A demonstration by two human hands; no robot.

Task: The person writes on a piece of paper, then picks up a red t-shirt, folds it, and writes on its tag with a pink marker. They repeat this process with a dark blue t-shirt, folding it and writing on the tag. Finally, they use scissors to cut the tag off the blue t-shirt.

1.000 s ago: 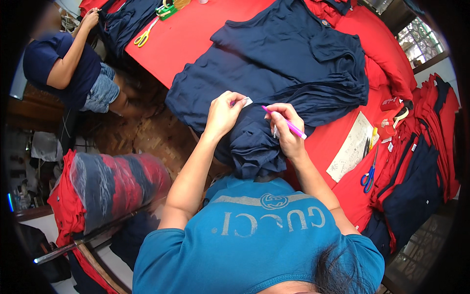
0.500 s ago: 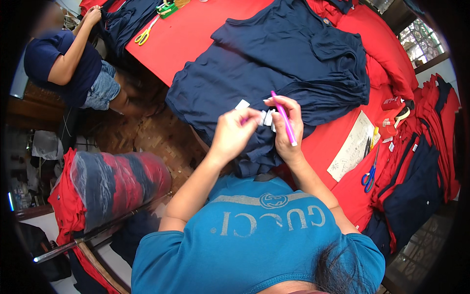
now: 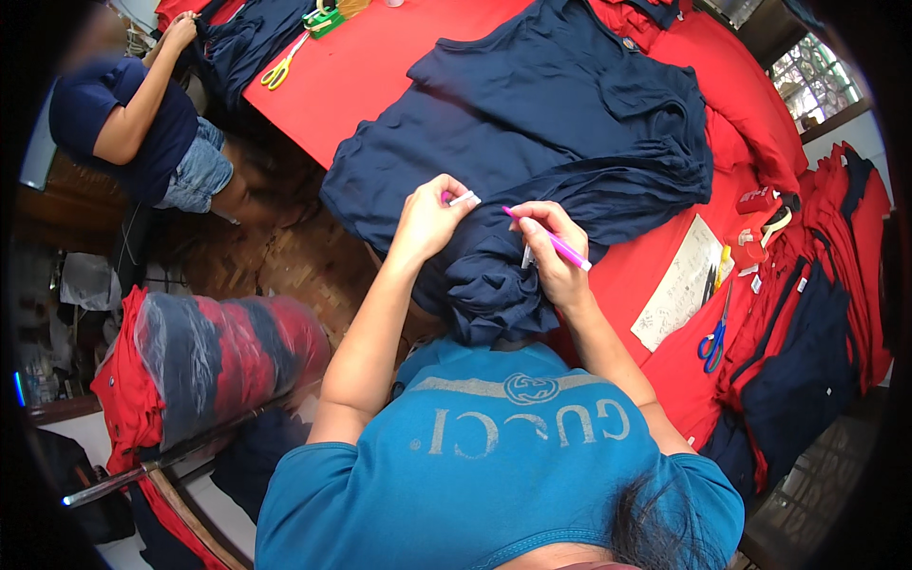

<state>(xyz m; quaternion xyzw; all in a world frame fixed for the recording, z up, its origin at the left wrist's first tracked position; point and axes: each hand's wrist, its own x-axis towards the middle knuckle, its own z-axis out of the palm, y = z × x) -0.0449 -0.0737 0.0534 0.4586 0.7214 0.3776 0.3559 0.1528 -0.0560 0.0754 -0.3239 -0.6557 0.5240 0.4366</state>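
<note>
Left hand (image 3: pixel 429 218) moved leftward | white slip (image 3: pixel 463 199): pinched in it

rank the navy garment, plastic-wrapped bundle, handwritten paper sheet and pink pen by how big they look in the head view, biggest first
1. Navy garment
2. Plastic-wrapped bundle
3. Paper sheet
4. Pink pen, partly covered by the right hand

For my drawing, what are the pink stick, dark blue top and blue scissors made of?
Pink stick: probably smooth plastic, bright and straight. Dark blue top: soft, dull cloth, seemingly, as it folds and bunches. Blue scissors: bright handles, likely plastic; thin blades, probably metal.
</note>
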